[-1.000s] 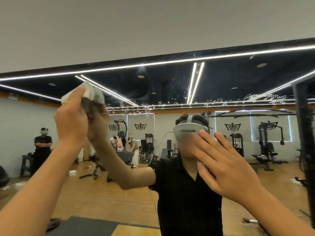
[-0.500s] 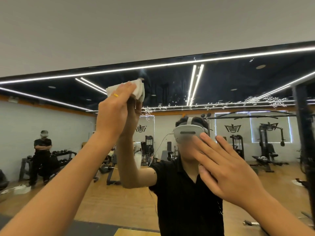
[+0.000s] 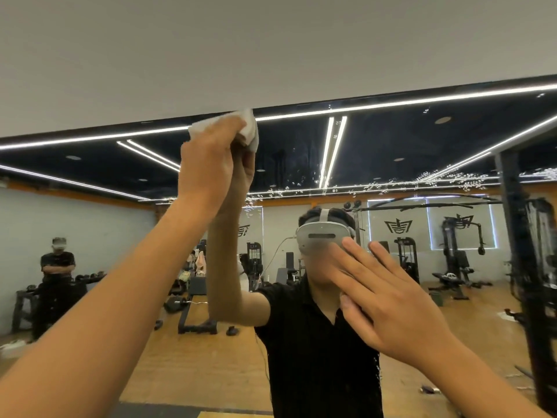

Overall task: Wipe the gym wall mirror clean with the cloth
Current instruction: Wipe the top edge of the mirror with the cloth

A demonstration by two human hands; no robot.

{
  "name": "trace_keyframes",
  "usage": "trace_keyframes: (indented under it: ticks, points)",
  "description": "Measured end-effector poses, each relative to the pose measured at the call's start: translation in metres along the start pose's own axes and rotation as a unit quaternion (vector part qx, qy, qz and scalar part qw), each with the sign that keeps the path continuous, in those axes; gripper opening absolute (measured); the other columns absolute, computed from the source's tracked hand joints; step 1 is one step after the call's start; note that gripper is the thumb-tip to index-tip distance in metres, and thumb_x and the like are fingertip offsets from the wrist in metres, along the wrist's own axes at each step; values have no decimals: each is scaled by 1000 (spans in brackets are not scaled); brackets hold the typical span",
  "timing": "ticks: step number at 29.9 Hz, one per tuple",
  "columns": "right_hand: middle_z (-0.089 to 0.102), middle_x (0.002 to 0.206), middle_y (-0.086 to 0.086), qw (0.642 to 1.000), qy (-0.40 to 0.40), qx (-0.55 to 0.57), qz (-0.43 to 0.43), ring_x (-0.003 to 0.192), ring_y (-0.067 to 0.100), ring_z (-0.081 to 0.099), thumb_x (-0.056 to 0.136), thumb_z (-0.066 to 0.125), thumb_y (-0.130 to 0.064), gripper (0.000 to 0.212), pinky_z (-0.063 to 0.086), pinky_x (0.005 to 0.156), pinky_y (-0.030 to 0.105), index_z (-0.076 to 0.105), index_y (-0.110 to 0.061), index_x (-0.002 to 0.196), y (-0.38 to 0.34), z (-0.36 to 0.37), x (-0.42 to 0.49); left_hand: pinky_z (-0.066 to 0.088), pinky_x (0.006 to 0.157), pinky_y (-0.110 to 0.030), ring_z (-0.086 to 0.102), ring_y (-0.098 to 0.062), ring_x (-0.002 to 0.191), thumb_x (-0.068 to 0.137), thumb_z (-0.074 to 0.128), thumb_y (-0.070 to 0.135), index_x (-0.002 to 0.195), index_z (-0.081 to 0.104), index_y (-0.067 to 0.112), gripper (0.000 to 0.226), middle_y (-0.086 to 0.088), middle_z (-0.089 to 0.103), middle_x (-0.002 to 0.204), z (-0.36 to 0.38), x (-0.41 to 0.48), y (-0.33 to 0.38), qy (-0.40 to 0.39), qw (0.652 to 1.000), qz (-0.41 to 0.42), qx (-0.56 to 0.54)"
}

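White cloth (image 3: 250, 129), bunched, sits at the top edge of the mirror (image 3: 391, 146), left of the mirror's middle, just under the grey wall (image 3: 271, 49).

Far left of the mirror: reflection of a bystander (image 3: 57, 267) in black, arms crossed, beside a low rack.

Left hand (image 3: 208, 164): arm raised, fingers (image 3: 232, 128) curled over the cloth and clamped on it, pressing it to the glass. Its reflection meets it from behind, so cloth and glass are in contact. One corner of the cloth pokes out to the right of the knuckles.

Mirror centre: reflection of the wearer in a black shirt and a grey headset.

Right hand (image 3: 388, 297): lower than the cloth, right of the mirror's middle, back of the hand toward the camera. Fingers (image 3: 358, 260) straight and spread apart, holding nothing. The palm appears to lie flat on the glass, and the reflected thumb touches the real one.

Upper right of the mirror: a band of small pale spots (image 3: 452, 178) on the glass, running along the reflected ceiling line.

Far right of the mirror: a reflected cable machine (image 3: 458, 245), then a dark upright frame (image 3: 512, 206).
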State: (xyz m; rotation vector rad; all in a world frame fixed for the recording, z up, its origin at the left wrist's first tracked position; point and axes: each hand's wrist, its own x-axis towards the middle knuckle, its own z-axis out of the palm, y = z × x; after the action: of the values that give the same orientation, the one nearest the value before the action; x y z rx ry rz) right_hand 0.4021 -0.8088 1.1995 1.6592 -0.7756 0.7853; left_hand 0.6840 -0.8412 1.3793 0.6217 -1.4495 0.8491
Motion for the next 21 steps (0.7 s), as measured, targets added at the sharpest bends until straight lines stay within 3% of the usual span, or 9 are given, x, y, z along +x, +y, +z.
trace_keyframes:
  ticks: [2,4,6,8,12,15,18,19,21]
  points:
    - [35,165,6,1000,-2,-2,1,156,23,26,101,48,-30,52,27,123,52,51,-17,151,-1,0,0,46,73,-23,71,-33,81,104,44,20,129,66,2,39,-21,72,101,-2,-33,2,-1,999,48,18]
    - [35,165,7,1000,-3,-5,1,156,23,26,101,48,-30,52,26,124,52,51,-17,151,-1,0,0,53,70,-24,73,-30,77,103,54,16,130,66,0,34,-23,73,106,1,-66,0,0,995,97,27]
    - [35,165,7,1000,-5,-8,0,156,23,26,101,48,-30,52,27,123,53,51,-17,151,-1,0,0,62,82,-39,74,-35,98,101,64,12,138,62,6,38,-21,68,128,16,-76,-11,-3,994,103,29]
    - [36,165,7,1000,-4,-9,-1,156,24,26,101,48,-30,52,28,123,53,51,-17,151,0,1,0,60,94,-47,67,-35,119,103,64,14,148,53,17,46,-18,63,139,26,-57,-13,8,995,101,6]
    - [36,164,7,1000,-5,-13,-1,156,25,27,101,48,-30,52,30,121,54,51,-17,151,0,1,0,44,100,-24,67,-28,116,104,34,33,139,63,9,51,-13,67,133,21,5,7,19,998,54,2]
    - [36,164,7,1000,-5,-14,0,156,24,27,101,48,-30,52,29,122,53,52,-17,151,0,1,0,42,102,-20,63,-23,121,101,42,13,139,62,9,43,-11,66,136,17,24,19,20,999,14,-21]
    - [36,165,7,1000,-9,-16,3,156,24,26,101,48,-31,52,27,123,52,51,-17,152,0,0,0,39,82,2,64,-14,91,106,45,22,132,66,12,35,-15,71,113,14,-7,23,13,999,29,-40]
    - [35,165,7,1000,-11,-16,3,156,24,25,101,48,-31,52,27,123,52,51,-17,152,0,0,0,39,78,3,62,-10,81,107,46,25,131,66,10,34,-15,71,106,12,-26,24,7,998,39,-48]
    - [35,165,7,1000,-13,-16,4,156,24,25,101,48,-31,52,29,122,53,51,-17,152,-1,0,-1,54,78,-14,68,-18,74,106,53,19,136,64,8,33,-17,73,106,11,-61,22,-21,997,48,-59]
